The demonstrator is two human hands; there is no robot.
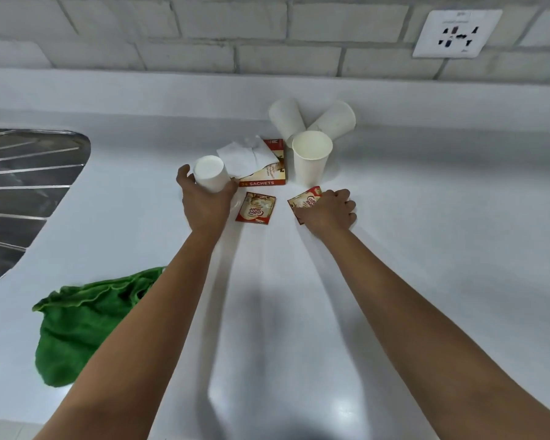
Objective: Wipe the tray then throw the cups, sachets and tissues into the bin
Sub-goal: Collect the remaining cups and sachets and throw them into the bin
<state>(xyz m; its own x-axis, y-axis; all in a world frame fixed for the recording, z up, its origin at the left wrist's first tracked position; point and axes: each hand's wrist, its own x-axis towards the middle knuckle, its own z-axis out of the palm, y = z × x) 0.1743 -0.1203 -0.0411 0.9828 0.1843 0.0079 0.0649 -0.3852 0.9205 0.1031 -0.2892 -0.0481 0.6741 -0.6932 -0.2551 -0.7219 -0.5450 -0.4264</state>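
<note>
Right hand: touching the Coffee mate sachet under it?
Touching. In the head view the right hand has its curled fingers on one sachet lying on the counter, covering part of it.

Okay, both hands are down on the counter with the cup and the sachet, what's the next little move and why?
Probably lift both hands clear of the counter. The left hand already grips a paper cup, and the right hand has its fingers curled over a sachet. No bin shows in this view. A second sachet and three more cups stay for later.

Sachet (305,200) half under right hand (329,211); drainboard (23,185) cut by left edge; box (267,173) part-covered by tissues (245,155).
</note>
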